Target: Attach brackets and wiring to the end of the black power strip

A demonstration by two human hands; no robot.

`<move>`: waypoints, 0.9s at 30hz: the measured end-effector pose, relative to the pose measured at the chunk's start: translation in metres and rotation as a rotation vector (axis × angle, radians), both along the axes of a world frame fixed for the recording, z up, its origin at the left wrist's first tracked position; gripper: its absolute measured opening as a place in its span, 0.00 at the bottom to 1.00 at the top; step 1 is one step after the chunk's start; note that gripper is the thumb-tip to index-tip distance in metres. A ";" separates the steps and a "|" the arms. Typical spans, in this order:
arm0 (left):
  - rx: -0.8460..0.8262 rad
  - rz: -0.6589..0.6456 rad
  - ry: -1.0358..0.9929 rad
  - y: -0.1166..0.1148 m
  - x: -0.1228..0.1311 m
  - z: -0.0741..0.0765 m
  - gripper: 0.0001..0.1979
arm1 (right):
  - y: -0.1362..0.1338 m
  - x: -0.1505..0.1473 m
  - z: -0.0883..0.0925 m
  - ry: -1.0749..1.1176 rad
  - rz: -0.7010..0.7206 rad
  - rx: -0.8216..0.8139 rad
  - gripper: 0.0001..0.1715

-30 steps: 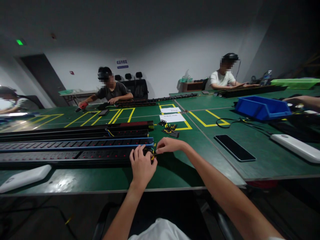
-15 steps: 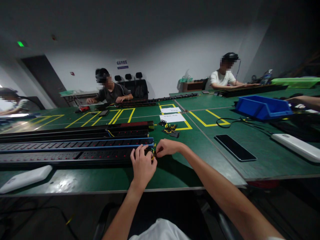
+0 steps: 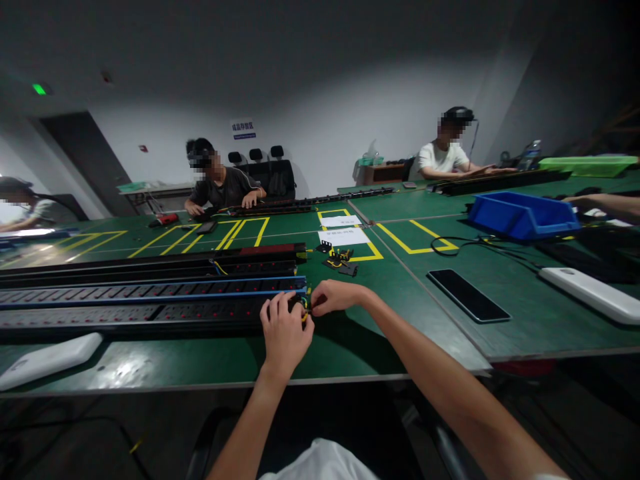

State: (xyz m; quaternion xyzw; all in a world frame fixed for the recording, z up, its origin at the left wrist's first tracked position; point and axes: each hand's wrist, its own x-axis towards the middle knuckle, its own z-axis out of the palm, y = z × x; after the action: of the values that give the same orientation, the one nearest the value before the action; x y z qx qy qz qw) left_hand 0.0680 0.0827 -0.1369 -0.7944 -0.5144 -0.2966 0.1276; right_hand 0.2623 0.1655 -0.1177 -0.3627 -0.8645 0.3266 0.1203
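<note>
A long black power strip (image 3: pixel 210 312) with red-marked sockets lies near the front of the green table. Over its right end curl the fingers of my left hand (image 3: pixel 286 333), gripping it. Short yellow and green wires (image 3: pixel 305 308) come out of that end, between my hands. My right hand (image 3: pixel 334 297) is closed in a pinch at these wires, just right of the strip's end; the fingertips partly hide what they hold. Right behind lies another strip with blue edges (image 3: pixel 200 289). Small black brackets with yellow wires (image 3: pixel 343 259) sit beyond my right hand.
Further dark strips (image 3: pixel 240 255) lie behind. A phone (image 3: pixel 467 295), a white power bank (image 3: pixel 590 293), a cable and a blue bin (image 3: pixel 523 215) are on the right. Another white power bank (image 3: pixel 50 360) sits front left. Co-workers are seated around the table; one's arm reaches in at right.
My hands keep almost the same pose at the strip's end. The view has shifted very slightly. Across the table, a co-worker's hands have moved.
</note>
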 end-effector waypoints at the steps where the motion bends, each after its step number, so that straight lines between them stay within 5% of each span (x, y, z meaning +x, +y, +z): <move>1: 0.002 0.003 0.006 0.000 0.000 0.000 0.04 | 0.000 0.001 0.000 0.012 -0.001 -0.043 0.13; 6: -0.007 0.014 0.021 0.000 0.000 0.000 0.05 | 0.002 0.008 0.002 0.143 -0.102 -0.137 0.23; 14: -0.021 0.028 0.062 -0.001 -0.001 0.001 0.06 | 0.015 -0.002 -0.013 0.390 -0.549 -0.028 0.22; 27: -0.021 0.018 0.058 0.000 -0.002 0.000 0.06 | 0.012 -0.013 -0.008 1.008 -0.815 -0.473 0.13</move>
State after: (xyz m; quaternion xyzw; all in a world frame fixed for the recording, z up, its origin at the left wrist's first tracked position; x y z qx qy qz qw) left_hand 0.0665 0.0828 -0.1372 -0.7993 -0.5209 -0.2667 0.1366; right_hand 0.2489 0.1774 -0.1259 -0.4792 -0.4031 0.5640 0.5383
